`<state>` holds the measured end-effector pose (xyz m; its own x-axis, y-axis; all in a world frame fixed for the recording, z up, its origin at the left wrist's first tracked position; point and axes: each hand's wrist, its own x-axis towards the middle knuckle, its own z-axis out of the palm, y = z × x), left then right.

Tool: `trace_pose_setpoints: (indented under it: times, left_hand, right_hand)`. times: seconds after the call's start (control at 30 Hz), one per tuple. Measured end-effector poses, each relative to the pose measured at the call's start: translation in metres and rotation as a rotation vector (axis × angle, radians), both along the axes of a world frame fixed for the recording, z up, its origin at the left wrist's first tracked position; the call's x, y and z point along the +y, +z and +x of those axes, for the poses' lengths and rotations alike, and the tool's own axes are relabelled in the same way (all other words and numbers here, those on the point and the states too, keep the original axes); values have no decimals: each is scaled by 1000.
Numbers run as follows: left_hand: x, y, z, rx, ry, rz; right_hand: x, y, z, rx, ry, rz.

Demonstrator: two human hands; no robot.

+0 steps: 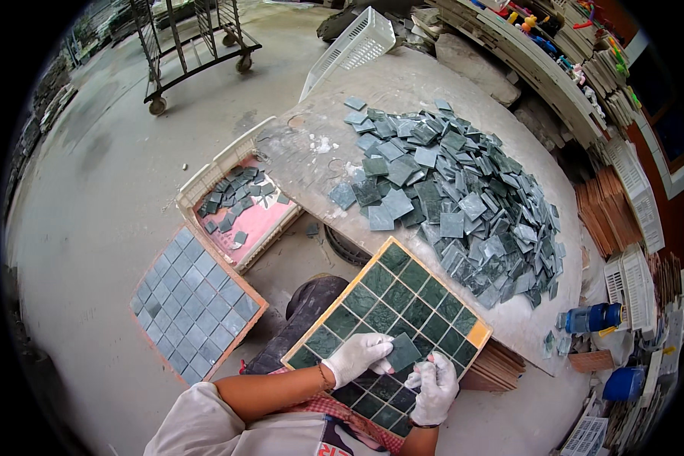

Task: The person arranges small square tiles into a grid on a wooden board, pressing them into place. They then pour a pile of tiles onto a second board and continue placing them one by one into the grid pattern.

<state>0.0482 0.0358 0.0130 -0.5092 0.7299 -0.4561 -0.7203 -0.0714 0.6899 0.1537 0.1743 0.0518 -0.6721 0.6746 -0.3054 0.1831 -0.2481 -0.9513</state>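
Note:
My left hand, in a white glove, pinches a square dark green stone tile by its left edge. Close by the tile's right side is my right hand, also gloved, its fingers curled together; what they hold, if anything, is hidden. Both hands are above a yellow-edged grid board resting on my lap, its squares filled with green tiles in rows. At the board's right corner one square shows bare yellow. My hands and forearms cover part of its lower rows.
A large heap of loose tiles lies on the grey table ahead. To the left are a tile-filled board and a pale crate holding loose tiles. A wheeled rack stands far left; a blue bottle is at right.

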Motion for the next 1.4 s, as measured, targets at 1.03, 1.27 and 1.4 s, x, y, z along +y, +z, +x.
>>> trace_pose_setpoints:
  times: [1.03,1.27,1.4]
  left_hand:
    - [14,-17,-102,1812,-72,-550]
    - [13,-22,-102,1774,-74,-559]
    - [16,-21,-101,1731,-71,-579]
  right_hand:
    - [95,-16,-229,-325,-38,1545]
    - [95,-9,-181,-229,-5,1296]
    - [136,-26,-83,-204,16,1610]
